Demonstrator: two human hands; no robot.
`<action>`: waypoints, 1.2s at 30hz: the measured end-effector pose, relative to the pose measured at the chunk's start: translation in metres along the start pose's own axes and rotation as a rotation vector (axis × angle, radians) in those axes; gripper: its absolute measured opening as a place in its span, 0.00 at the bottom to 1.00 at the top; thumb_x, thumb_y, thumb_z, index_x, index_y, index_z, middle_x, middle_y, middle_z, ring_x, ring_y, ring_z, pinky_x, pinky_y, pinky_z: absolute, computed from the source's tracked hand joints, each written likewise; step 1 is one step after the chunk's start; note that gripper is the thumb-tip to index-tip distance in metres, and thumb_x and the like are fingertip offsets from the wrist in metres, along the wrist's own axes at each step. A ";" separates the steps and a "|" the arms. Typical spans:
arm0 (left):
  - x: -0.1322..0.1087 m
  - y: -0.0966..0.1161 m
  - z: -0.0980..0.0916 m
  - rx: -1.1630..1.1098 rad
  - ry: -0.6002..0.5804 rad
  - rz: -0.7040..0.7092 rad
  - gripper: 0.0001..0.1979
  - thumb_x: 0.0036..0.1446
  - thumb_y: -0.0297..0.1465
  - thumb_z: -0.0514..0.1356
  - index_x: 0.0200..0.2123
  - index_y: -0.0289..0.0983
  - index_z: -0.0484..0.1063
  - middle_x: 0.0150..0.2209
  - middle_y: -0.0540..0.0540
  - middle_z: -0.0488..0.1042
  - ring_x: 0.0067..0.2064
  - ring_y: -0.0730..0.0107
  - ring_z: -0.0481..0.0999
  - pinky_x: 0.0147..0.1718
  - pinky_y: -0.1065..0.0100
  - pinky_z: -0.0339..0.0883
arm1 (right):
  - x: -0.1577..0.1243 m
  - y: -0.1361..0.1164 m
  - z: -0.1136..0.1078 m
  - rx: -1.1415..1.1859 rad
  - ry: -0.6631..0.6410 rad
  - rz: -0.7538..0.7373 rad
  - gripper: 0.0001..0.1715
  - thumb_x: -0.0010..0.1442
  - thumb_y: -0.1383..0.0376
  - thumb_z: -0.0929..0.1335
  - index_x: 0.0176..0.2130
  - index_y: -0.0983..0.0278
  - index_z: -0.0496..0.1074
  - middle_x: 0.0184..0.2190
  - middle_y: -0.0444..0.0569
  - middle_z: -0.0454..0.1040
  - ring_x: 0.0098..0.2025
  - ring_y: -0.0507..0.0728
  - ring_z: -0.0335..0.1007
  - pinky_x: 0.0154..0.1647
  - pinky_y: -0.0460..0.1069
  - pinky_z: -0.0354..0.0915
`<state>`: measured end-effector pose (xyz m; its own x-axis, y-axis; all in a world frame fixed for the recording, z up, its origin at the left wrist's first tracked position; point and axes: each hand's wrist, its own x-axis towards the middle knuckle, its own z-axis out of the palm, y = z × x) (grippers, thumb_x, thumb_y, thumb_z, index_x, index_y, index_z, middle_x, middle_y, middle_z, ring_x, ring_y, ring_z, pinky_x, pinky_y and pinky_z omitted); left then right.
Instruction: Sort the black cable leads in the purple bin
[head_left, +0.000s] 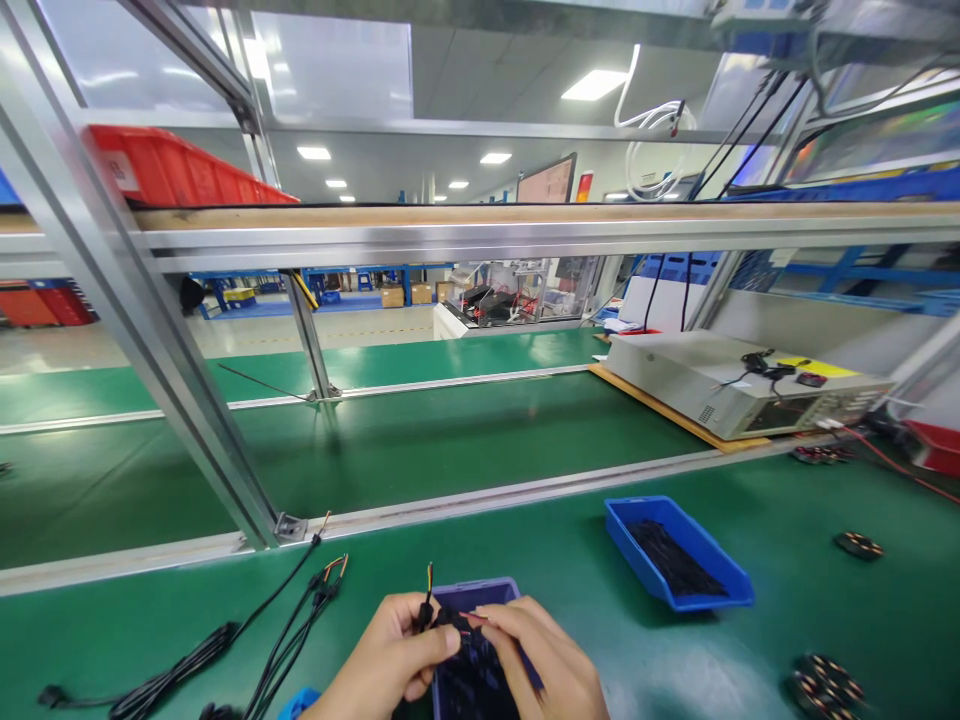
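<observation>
Left hand [390, 660]: at the near edge, fingers curled and grip closed on a small black wire piece [429, 600], whose yellow and red tips stick up just above the knuckles.
Right hand [544, 660]: just beside the left, touching the same piece from the right, fingertips pinched on its red-marked end (the exact hold is partly hidden by the fingers).
Purple tray [480, 592]: directly under both hands, dark small parts inside; the wire piece sits over its far rim.
Step in hand: judged from the two-handed pinch, a wire end is being fitted or dressed over the tray.
Next move: it seems to call for a steady left hold while the right works the fine end, with little room between the fingers.
Black cables [300, 610]: lying loose on the green tabletop [750, 650] to the near left, bare tips pointing far.
Blue tray [679, 550]: to the right, a little farther, holding thin black strips.
Round parts [825, 685]: near right, apart from the trays.
Metal frame [150, 340]: slanting up at left, beyond the cables.
Grey box [720, 385]: far right, on a board.
</observation>
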<state>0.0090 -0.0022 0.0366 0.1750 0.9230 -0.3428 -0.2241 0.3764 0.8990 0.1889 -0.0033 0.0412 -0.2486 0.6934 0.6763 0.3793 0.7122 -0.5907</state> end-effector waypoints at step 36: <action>0.001 -0.005 -0.003 0.065 -0.081 0.033 0.28 0.35 0.52 0.74 0.23 0.36 0.68 0.16 0.59 0.58 0.17 0.82 0.51 0.16 0.74 0.39 | -0.004 0.006 0.005 0.021 -0.087 -0.116 0.17 0.68 0.76 0.62 0.49 0.61 0.72 0.36 0.50 0.80 0.34 0.56 0.75 0.35 0.49 0.74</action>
<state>0.0072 -0.0028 0.0305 0.2458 0.9244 -0.2916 -0.1690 0.3371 0.9262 0.1879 -0.0013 0.0334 -0.3661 0.6127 0.7004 0.3250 0.7894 -0.5208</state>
